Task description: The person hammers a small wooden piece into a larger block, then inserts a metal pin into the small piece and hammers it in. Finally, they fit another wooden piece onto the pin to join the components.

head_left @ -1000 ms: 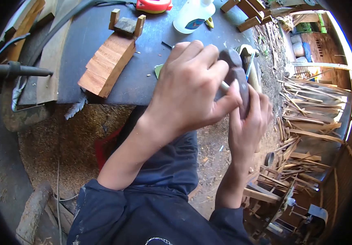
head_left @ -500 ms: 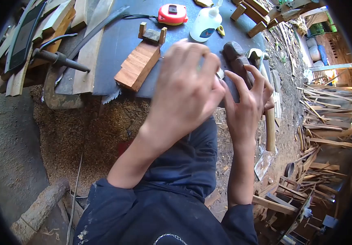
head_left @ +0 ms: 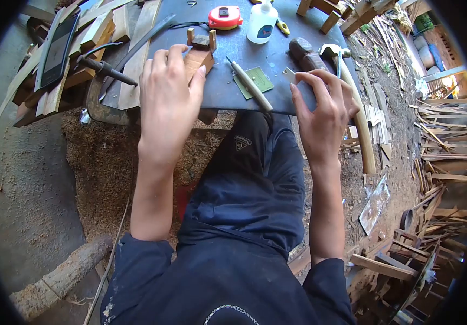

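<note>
My left hand (head_left: 169, 92) is wrapped over a reddish wooden block (head_left: 203, 58), thumb on its right side; the hand hides most of the block. At its far end, a dark grey stone-like piece (head_left: 201, 41) sits between two small wooden uprights. Between thumb and index finger, my right hand (head_left: 328, 100) pinches a small flat metal piece (head_left: 289, 75). Just beyond that hand lies a dark wooden tool (head_left: 305, 53), partly covered by the fingers. A round stick with a thin dark tip (head_left: 250, 86) rests across a green square sheet (head_left: 263, 80) between my hands.
On the dark table (head_left: 222, 100) are a red tape measure (head_left: 225, 19) and a white squeeze bottle (head_left: 261, 24). A hammer (head_left: 364, 130) lies at the right edge. A clamp screw (head_left: 106, 70), wood strips and a phone (head_left: 59, 51) are at the left.
My left hand has moved left, away from my right hand and onto the wooden block. The stick and green sheet now show. My right hand stays in about the same place.
</note>
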